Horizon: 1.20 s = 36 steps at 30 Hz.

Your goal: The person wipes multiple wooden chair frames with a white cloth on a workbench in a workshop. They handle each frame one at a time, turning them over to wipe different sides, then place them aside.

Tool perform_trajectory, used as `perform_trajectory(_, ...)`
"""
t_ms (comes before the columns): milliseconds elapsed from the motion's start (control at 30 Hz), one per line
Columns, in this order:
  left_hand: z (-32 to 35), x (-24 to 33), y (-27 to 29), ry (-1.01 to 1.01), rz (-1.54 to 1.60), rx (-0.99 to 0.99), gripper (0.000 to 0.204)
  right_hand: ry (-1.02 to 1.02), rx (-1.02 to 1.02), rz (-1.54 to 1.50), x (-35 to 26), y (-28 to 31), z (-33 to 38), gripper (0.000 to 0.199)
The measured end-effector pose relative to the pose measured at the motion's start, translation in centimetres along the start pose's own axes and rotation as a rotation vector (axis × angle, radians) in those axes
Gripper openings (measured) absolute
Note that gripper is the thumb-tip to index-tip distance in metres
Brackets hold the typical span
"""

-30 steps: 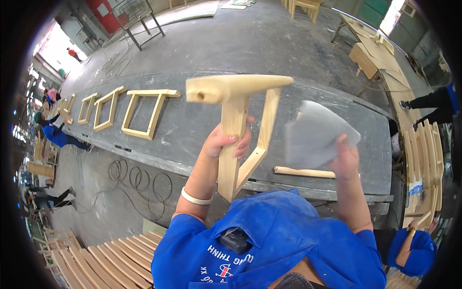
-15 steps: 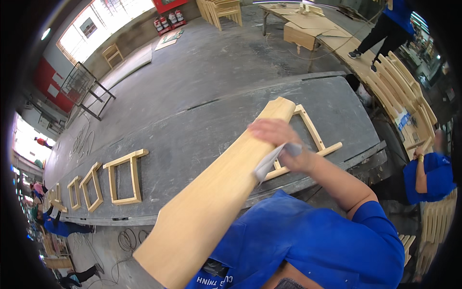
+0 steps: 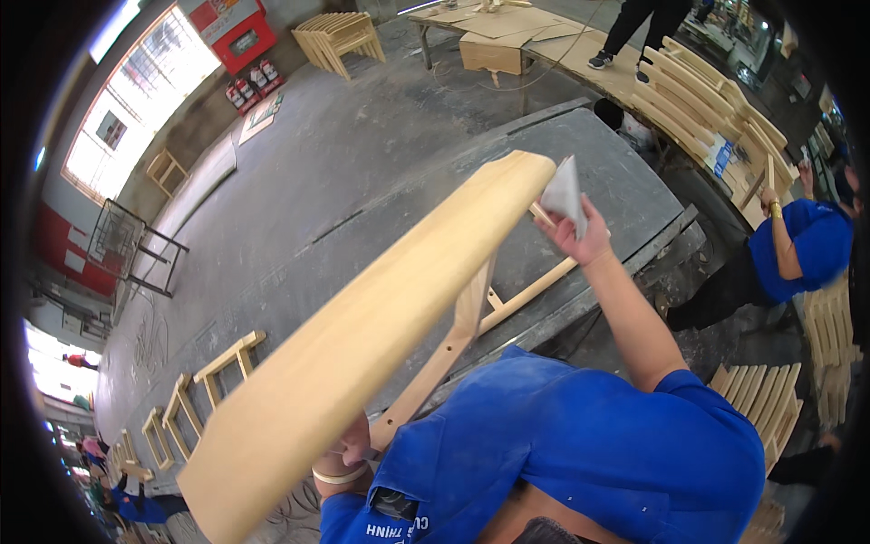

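Observation:
A long pale wooden board [image 3: 381, 308] with angled ends slants across the middle, its lower end toward me. Darker wooden legs [image 3: 426, 376] with drilled holes run beneath it, so it looks like part of a chair or bench. My left hand [image 3: 352, 442], with a band at the wrist, grips the piece from below near its lower end; most fingers are hidden behind the board. Just off the board's upper end, my right hand [image 3: 580, 234] pinches a folded grey sheet of sandpaper [image 3: 564, 195].
A long grey table [image 3: 625, 172] carries a wooden frame [image 3: 535, 290] behind the board and several more frames [image 3: 227, 363] at left. Stacked curved wooden parts [image 3: 707, 100] and a co-worker in blue [image 3: 797, 245] are at right. Stacked chair frames [image 3: 340, 41] stand far back.
My right hand has lifted off the board's face and moved beyond its upper end with the sandpaper. The board has tilted, showing its edge and the legs beneath. My left hand has come into view.

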<state>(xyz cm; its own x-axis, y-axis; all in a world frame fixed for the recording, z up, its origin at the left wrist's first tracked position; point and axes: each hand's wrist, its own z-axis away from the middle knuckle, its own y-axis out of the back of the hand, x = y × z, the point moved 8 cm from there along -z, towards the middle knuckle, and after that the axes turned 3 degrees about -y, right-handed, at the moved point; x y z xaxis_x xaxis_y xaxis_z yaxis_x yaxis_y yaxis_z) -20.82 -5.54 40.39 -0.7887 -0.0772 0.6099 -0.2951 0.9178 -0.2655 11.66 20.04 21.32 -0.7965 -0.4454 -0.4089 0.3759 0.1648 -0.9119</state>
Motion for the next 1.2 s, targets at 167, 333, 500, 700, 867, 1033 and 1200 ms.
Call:
perform_trajectory(167,-1.7,0.7,2.4,-0.074,0.396,-0.059,0.039,-0.245,0.047,-0.067,8.2,-1.8,0.6,0.055)
perform_trajectory(333,-1.8,2.0,6.5,-0.376,0.559,0.045,0.049,-0.424,-0.08,0.29,11.9,-5.5,2.7,0.06)
perform_trajectory(500,-1.0,1.1,9.6,-0.543,0.691,0.156,0.046,-0.173,0.002,0.416,9.6,-7.5,3.7,0.058)
perform_trajectory(700,0.0,0.0,12.7,-0.622,0.876,0.215,0.046,-0.162,0.431,0.407,8.0,-6.0,6.2,0.061)
perform_trajectory(867,-1.6,-2.1,13.7,-0.537,0.868,0.236,0.047,-0.07,0.315,0.491,5.5,-8.0,7.1,0.059)
perform_trajectory(1033,-3.8,-4.6,14.3,-0.467,0.892,0.262,0.045,-0.061,0.377,0.521,3.1,-7.4,8.1,0.058)
perform_trajectory(1200,-6.1,-6.8,14.3,-0.378,0.848,0.209,0.044,-0.015,0.361,0.569,0.9,-4.9,7.9,0.051)
